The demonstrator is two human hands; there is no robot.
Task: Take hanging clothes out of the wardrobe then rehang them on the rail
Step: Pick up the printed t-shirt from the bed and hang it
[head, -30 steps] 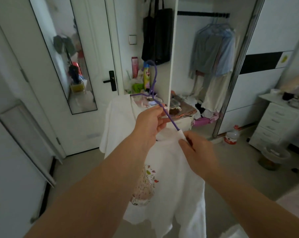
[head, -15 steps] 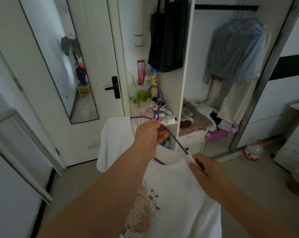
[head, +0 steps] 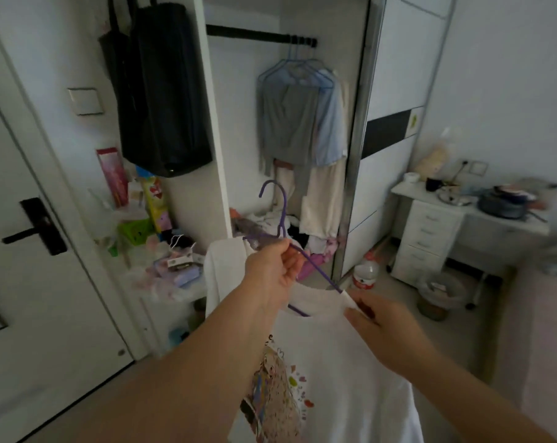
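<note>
A white T-shirt [head: 334, 362] with a colourful print hangs from a purple hanger [head: 282, 215] in front of me. My left hand [head: 272, 271] grips the hanger just below its hook. My right hand [head: 379, 324] pinches the shirt's right shoulder, where the hanger arm goes into the collar. Ahead, the open wardrobe has a black rail [head: 258, 36]. On the rail's right end hang a grey top [head: 285, 123], a light blue shirt [head: 330, 129] and a cream garment [head: 322, 199] on blue hangers.
A black bag [head: 162, 91] hangs on the wardrobe's side panel, above a cluttered shelf [head: 155, 251]. A white door [head: 30, 235] is at left. A white drawer desk [head: 430, 238], a bin [head: 440, 294] and a bottle [head: 365, 274] stand on the right. Clothes are piled on the wardrobe floor.
The wardrobe has come closer and now sits more central in view. Both hands keep the same hold on the hanger and the shirt.
</note>
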